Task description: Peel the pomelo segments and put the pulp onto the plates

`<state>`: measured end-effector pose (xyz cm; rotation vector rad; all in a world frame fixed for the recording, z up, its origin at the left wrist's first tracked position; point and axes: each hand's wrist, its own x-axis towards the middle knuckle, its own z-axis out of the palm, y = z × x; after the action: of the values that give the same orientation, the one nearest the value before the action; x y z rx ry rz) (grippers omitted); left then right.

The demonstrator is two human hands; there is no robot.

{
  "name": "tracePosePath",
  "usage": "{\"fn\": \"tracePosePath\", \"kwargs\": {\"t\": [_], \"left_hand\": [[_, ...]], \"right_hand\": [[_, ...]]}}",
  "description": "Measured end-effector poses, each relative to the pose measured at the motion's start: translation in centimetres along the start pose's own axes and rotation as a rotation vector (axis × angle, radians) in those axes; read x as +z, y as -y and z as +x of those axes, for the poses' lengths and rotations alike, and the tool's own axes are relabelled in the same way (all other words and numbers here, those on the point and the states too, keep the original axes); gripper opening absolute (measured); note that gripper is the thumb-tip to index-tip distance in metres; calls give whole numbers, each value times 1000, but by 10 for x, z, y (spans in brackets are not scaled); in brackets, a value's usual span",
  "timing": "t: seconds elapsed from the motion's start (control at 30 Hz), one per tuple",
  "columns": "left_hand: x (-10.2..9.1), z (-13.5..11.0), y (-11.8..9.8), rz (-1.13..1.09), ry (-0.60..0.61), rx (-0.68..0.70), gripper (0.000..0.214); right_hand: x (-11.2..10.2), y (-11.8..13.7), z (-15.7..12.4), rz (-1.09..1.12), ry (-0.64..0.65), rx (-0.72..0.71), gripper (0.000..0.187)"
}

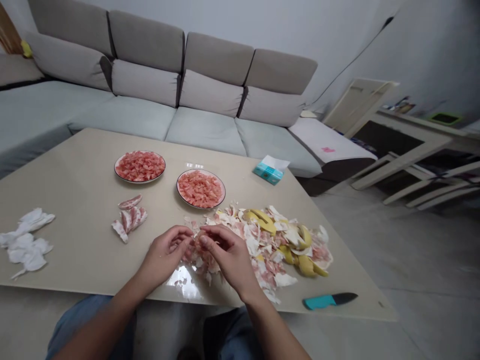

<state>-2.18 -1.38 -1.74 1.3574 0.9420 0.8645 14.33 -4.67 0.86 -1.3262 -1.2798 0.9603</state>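
My left hand (165,254) and my right hand (230,255) meet over the near edge of the table, fingers pinched together. Between the fingertips is a pinkish pomelo segment (198,241), partly covered by the fingers. Under and to the right of my hands spreads a heap of pomelo peel and membrane (258,245), white, pink and yellow. Several unpeeled pomelo segments (131,220) lie left of my hands. Beyond them stand two plates piled with pink pomelo flesh, a left plate (123,178) and a right plate (187,201).
A knife (330,300) with a turquoise handle lies near the right front edge. Crumpled white tissues (28,245) are at the left of the table (75,200), and a blue tissue pack (270,171) sits at its far right. Behind stands a grey sofa (210,132).
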Motion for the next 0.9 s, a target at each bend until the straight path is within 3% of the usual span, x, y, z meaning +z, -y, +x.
{"fn": "tracePosePath", "kwargs": {"t": [0.17,0.37,0.67,0.9], "left_hand": [[1,-4,-4,-172,66,-61,28],[1,-3,-2,-191,48,-101,25],[-2,-5,-9,-240,19,-133,23],[-5,-4,-8,-334,38,-147,22]], "right_hand": [[0,1,0,27,47,9,14],[1,4,-2,73,114,80,17],[3,2,-1,26,121,66,16],[4,2,0,239,183,180,22]]}}
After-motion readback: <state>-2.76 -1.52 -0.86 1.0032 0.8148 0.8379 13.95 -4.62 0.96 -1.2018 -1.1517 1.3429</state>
